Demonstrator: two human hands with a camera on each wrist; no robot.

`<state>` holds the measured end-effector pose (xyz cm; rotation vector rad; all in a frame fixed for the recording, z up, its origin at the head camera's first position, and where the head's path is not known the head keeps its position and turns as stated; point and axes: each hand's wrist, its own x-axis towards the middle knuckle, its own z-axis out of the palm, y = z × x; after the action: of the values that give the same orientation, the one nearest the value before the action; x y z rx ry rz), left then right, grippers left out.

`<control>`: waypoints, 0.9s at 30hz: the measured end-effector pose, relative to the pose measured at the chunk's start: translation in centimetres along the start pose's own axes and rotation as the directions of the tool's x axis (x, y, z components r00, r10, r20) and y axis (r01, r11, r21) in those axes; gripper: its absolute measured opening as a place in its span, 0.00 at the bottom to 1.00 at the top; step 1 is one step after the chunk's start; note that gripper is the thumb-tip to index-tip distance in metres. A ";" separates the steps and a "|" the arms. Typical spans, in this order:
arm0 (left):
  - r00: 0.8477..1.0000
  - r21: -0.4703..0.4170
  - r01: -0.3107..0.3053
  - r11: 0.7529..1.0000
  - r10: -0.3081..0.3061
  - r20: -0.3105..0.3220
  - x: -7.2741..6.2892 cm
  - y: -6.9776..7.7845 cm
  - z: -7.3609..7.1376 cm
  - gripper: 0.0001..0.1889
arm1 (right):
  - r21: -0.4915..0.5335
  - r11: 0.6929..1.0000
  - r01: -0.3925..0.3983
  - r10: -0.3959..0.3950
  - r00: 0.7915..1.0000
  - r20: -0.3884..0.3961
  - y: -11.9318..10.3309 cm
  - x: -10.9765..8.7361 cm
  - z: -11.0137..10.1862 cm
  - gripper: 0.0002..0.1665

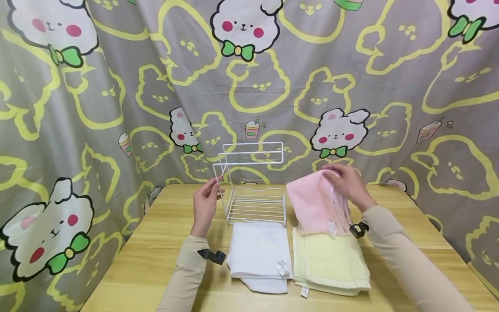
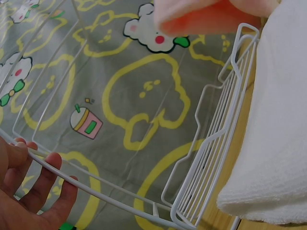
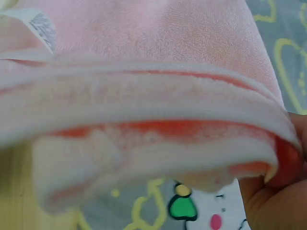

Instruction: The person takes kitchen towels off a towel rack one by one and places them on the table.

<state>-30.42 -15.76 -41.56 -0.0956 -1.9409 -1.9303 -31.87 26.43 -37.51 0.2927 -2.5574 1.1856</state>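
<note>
A white wire rack (image 1: 256, 207) stands on the table, its slatted base low and its bent top bars above. At its left side my left hand (image 1: 205, 201) holds an upright rod. In the left wrist view the thumb and fingers (image 2: 44, 184) are about that rod. Up to the right, my right hand (image 1: 348, 184) pinches a folded pink towel (image 1: 312, 199) by its upper edge. The towel hangs down with its lower end at a folded yellow towel (image 1: 331, 262). In the right wrist view several soft layers of the pink towel (image 3: 158, 96) show.
In front of the rack lies a folded white towel (image 1: 259, 251), left of the yellow one. The wooden table (image 1: 148, 255) ends at the back against a grey patterned curtain (image 1: 265, 95). Each wrist wears a black strap.
</note>
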 end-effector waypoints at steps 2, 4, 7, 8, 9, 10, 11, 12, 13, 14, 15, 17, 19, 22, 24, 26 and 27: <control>1.000 -0.002 -0.002 1.000 0.002 0.000 0.0 0.0 0.0 0.14 | -0.005 1.000 0.000 0.000 1.000 0.000 0.7 0.4 0.2 0.22; 1.000 -0.007 -0.005 1.000 0.005 0.001 0.1 -0.1 0.0 0.14 | -0.007 1.000 -0.005 0.005 1.000 -0.002 1.3 0.7 0.4 0.20; 1.000 -0.005 -0.005 1.000 0.005 0.001 0.1 -0.2 -0.1 0.14 | -0.010 1.000 -0.003 0.003 1.000 -0.001 2.3 1.3 0.9 0.19; 1.000 -0.003 -0.005 1.000 0.005 0.000 0.2 -0.2 -0.1 0.14 | -0.014 1.000 0.001 -0.001 1.000 -0.001 2.6 1.4 1.1 0.18; 1.000 0.001 -0.002 1.000 0.002 -0.001 0.2 -0.2 -0.1 0.14 | -0.019 1.000 0.008 -0.008 1.000 0.000 2.9 1.6 1.4 0.18; 1.000 0.003 -0.001 1.000 0.001 -0.002 0.2 -0.2 -0.1 0.15 | -0.025 1.000 0.015 -0.015 1.000 0.002 3.3 1.7 1.6 0.17; 1.000 0.006 0.002 1.000 -0.002 -0.003 0.1 -0.2 -0.1 0.15 | -0.028 0.999 0.020 -0.020 1.000 0.005 3.8 1.8 1.8 0.17; 1.000 0.008 0.004 1.000 -0.004 -0.003 0.1 -0.2 -0.1 0.15 | -0.029 0.999 0.023 -0.023 1.000 0.010 4.1 1.9 2.1 0.16; 1.000 0.010 0.007 1.000 -0.007 -0.004 0.1 -0.2 -0.1 0.15 | -0.027 0.999 0.023 -0.023 1.000 0.015 4.5 2.0 2.3 0.16; 1.000 0.012 0.009 1.000 -0.009 -0.004 0.1 -0.2 -0.1 0.15 | -0.026 0.999 0.023 -0.022 0.999 0.023 4.9 2.0 2.6 0.15; 1.000 0.013 0.011 1.000 -0.011 -0.005 0.0 -0.2 -0.1 0.15 | -0.024 1.000 0.021 -0.020 0.999 0.030 5.3 2.0 2.8 0.15; 1.000 0.014 0.015 1.000 -0.015 -0.006 0.0 -0.1 0.0 0.15 | -0.014 1.000 0.006 -0.005 0.999 0.045 5.9 2.0 3.1 0.15; 1.000 0.018 0.019 1.000 -0.019 -0.006 0.0 -0.1 0.0 0.15 | -0.020 1.000 -0.007 0.008 0.999 0.052 6.3 2.0 3.4 0.14; 1.000 0.018 0.021 1.000 -0.021 -0.003 0.0 0.0 0.0 0.15 | -0.046 0.998 -0.039 0.042 0.997 0.066 6.7 1.9 3.6 0.14; 1.000 0.016 0.020 1.000 -0.020 -0.002 0.0 0.0 0.1 0.14 | -0.080 0.996 -0.048 0.054 0.996 0.075 6.9 1.9 3.8 0.15; 1.000 0.014 0.018 1.000 -0.018 -0.003 0.0 0.0 0.1 0.14 | -0.119 0.992 -0.042 0.052 0.995 0.083 7.2 2.0 3.9 0.15; 1.000 0.014 0.015 1.000 -0.015 -0.003 0.0 0.0 0.1 0.14 | -0.136 0.990 -0.041 0.052 0.995 0.086 7.3 2.0 4.0 0.16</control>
<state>-30.43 -15.70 -41.59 -0.0741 -1.9586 -1.9250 -36.74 27.92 -44.37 0.2618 -2.7202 1.0320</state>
